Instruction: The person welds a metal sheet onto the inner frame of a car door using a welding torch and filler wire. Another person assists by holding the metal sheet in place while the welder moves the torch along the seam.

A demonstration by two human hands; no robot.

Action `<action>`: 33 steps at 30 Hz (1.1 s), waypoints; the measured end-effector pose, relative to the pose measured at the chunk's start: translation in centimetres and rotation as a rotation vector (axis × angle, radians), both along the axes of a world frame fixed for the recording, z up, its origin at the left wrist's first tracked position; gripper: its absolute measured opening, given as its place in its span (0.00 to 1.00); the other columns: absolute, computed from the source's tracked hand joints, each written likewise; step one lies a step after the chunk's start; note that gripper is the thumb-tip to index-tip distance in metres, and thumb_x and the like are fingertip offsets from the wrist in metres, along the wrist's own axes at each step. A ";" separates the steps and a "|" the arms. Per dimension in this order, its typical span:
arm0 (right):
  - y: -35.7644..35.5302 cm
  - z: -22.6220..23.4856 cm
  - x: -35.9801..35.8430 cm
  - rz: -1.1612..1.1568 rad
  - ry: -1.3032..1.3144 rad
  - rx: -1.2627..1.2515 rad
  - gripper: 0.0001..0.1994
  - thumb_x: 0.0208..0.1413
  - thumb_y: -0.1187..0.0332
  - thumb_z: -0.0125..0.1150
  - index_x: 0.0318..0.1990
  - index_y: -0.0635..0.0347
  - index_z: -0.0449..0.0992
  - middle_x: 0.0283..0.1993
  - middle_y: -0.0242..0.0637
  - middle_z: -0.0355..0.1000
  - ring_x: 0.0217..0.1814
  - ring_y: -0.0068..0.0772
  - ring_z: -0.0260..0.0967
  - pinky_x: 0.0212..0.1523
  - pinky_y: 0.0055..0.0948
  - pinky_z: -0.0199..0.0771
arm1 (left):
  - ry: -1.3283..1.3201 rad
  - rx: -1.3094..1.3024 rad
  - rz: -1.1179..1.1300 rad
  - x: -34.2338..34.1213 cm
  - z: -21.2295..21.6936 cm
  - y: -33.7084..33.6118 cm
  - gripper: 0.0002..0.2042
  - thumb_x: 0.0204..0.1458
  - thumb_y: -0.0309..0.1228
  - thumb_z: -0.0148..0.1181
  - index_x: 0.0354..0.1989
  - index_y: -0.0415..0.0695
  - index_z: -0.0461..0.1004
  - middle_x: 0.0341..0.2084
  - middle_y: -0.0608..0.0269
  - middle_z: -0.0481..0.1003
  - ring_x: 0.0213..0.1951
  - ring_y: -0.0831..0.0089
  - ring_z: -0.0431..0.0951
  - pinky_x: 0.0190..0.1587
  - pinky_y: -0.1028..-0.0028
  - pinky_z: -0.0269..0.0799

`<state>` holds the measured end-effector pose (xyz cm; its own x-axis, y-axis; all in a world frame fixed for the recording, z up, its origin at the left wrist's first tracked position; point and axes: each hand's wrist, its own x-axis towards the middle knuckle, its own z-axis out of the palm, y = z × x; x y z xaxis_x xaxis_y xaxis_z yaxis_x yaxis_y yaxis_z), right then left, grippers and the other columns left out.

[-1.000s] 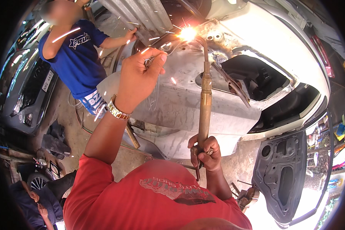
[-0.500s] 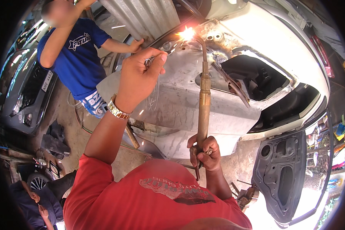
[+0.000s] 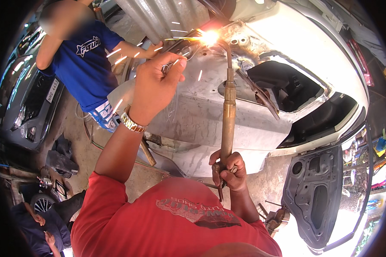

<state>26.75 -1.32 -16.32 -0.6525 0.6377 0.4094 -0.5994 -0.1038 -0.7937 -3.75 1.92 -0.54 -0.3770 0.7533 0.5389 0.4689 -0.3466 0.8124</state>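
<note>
My right hand [image 3: 233, 170] is wrapped round the lower end of a brass gas welding torch [image 3: 228, 124], by its valve knobs. The torch stands upright in view, and its bent tip ends at a bright flame [image 3: 210, 37] against the car body. Sparks fly from there, mostly to the left. My left hand [image 3: 158, 83], with a metal watch on the wrist, pinches thin filler wire [image 3: 192, 58], whose end runs toward the flame. Loose wire hangs below that hand, in front of the bare grey body panel [image 3: 193, 113]. Glare hides the exact spot being heated.
A person in a blue shirt [image 3: 90, 55] stands at the left, one hand near a corrugated metal sheet [image 3: 165, 19]. A dark car [image 3: 25, 103] is behind them. A detached door panel [image 3: 315, 197] stands at the right. Another person's hands [image 3: 45, 229] show at lower left.
The glow has grown, and more sparks streak out to the left. The person in blue has shifted slightly left, lowering their head. My hands and the torch have hardly moved.
</note>
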 end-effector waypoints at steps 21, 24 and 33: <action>0.1 0.1 -0.2 0.006 0.010 0.006 0.14 0.66 0.73 0.65 0.44 0.54 0.61 0.53 0.69 0.67 0.22 0.26 0.74 0.22 0.21 0.78 | 0.020 0.030 0.007 0.0 -0.1 0.4 0.12 0.68 0.36 0.65 0.46 0.40 0.85 0.23 0.69 0.80 0.27 0.85 0.80 0.28 0.81 0.67; 0.2 -0.1 -0.2 0.008 0.013 0.011 0.14 0.66 0.73 0.65 0.44 0.54 0.61 0.53 0.69 0.67 0.22 0.26 0.74 0.22 0.21 0.78 | 0.014 0.023 0.019 0.1 -0.1 0.4 0.12 0.68 0.36 0.65 0.46 0.40 0.85 0.23 0.69 0.80 0.27 0.86 0.79 0.28 0.81 0.66; 0.3 0.1 -0.3 0.015 0.017 0.000 0.14 0.66 0.74 0.65 0.44 0.54 0.61 0.53 0.68 0.68 0.22 0.25 0.74 0.22 0.21 0.77 | 0.038 0.040 0.019 0.1 0.2 0.3 0.11 0.67 0.35 0.65 0.42 0.37 0.84 0.22 0.64 0.81 0.27 0.79 0.86 0.25 0.78 0.70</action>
<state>26.49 -1.05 -16.25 -0.6549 0.6276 0.4209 -0.6114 -0.1127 -0.7833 -3.63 2.23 -0.30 -0.3696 0.7239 0.5826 0.5055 -0.3695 0.7797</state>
